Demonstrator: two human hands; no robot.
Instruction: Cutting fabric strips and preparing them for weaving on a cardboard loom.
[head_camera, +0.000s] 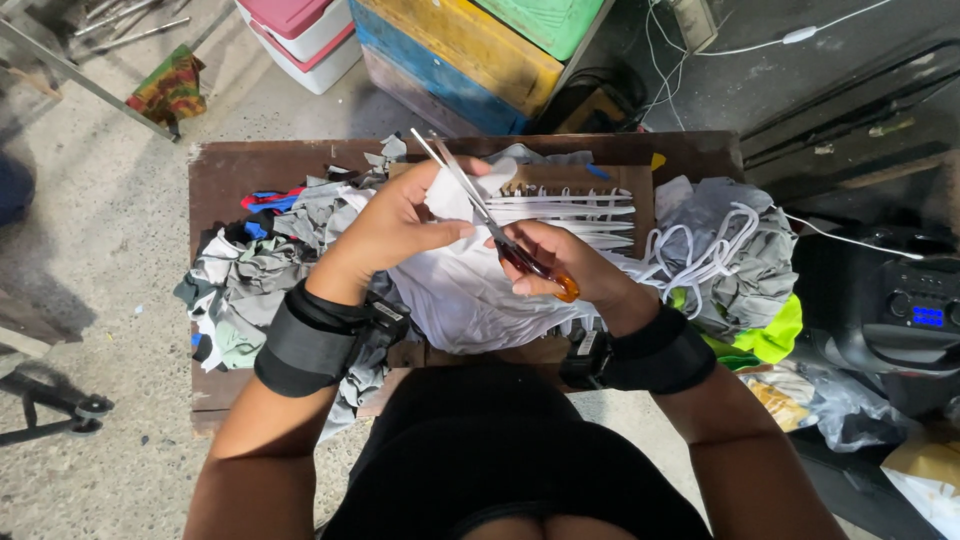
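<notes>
Our left hand (395, 225) pinches the white cloth (455, 290). Our right hand (565, 265) grips the scissors (480, 215), blades open over the surface (225, 165).

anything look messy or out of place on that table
Yes: fabric scraps are heaped loosely and spill over the wooden table's left edge. The left hand holds white cloth while the right hand works the scissors.

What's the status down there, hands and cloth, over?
Left hand pinching white cloth. Right hand gripping orange-handled scissors, blades open at the cloth. Cut white strips just behind; nothing blocking.
</notes>
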